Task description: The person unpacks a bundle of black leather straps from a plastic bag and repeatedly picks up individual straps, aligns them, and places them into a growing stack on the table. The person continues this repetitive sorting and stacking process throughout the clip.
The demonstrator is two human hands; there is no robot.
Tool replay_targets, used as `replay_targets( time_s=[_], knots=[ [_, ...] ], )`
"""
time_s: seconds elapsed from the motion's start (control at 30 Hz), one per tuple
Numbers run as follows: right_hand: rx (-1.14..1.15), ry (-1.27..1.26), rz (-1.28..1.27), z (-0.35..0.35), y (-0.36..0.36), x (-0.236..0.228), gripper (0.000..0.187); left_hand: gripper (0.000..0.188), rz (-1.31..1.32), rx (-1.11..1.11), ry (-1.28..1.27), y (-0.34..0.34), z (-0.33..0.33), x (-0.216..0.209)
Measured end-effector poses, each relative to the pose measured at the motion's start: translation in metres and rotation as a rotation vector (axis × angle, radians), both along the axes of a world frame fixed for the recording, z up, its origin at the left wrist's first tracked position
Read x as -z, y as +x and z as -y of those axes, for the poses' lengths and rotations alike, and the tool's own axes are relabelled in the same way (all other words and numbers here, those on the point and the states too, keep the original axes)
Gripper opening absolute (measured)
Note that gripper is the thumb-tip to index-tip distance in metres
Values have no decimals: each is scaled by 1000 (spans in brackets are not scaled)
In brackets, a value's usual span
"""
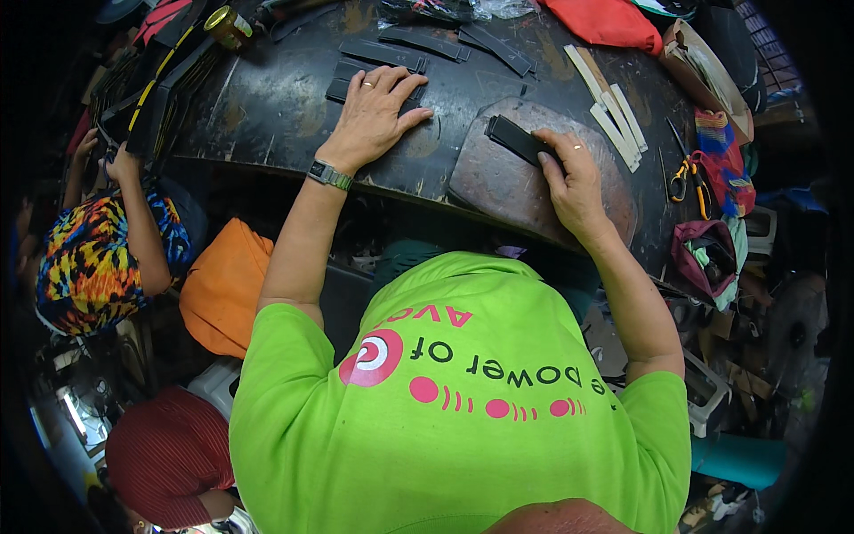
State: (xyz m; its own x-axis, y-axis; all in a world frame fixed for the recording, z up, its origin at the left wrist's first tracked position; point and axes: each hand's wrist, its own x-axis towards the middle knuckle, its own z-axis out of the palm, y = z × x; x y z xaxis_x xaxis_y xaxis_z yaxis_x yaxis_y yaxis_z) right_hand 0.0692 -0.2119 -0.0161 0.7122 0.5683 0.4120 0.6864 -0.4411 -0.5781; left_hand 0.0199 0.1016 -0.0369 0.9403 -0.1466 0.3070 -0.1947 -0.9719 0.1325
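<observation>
My left hand (372, 120) lies palm down with its fingers spread. Its fingertips touch a short black strip (338, 90) on the dark worktable (267, 129). More flat black strips (382, 55) lie just beyond it, in loose groups. My right hand (572, 182) pinches the near end of a small stack of black strips (512, 138) between thumb and fingers. This stack rests on a worn brown slab (489, 182) with rounded corners, at the table's near edge. What the strips are made of, I cannot tell.
Pale flat sticks (614, 111) lie right of the slab. Orange-handled scissors (680, 178) and a cardboard box (707, 76) are farther right. A tin (229, 27) stands at the far left. Another person in a multicoloured shirt (98, 258) handles dark pieces on the left.
</observation>
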Motion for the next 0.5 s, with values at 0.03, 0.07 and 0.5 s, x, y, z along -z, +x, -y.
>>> replay_targets(
  time_s=[0.03, 0.07, 0.5],
  knots=[
    [-1, 0, -2, 0, 0, 0, 27, 50, -15, -6, -2, -1, 0, 0],
    [-1, 0, -6, 0, 0, 0, 27, 49, -8, -6, -1, -2, -1, 1],
    [3, 15, -54, 2, 0, 0, 27, 46, -98, -20, -39, -44, -39, -11]
  ],
)
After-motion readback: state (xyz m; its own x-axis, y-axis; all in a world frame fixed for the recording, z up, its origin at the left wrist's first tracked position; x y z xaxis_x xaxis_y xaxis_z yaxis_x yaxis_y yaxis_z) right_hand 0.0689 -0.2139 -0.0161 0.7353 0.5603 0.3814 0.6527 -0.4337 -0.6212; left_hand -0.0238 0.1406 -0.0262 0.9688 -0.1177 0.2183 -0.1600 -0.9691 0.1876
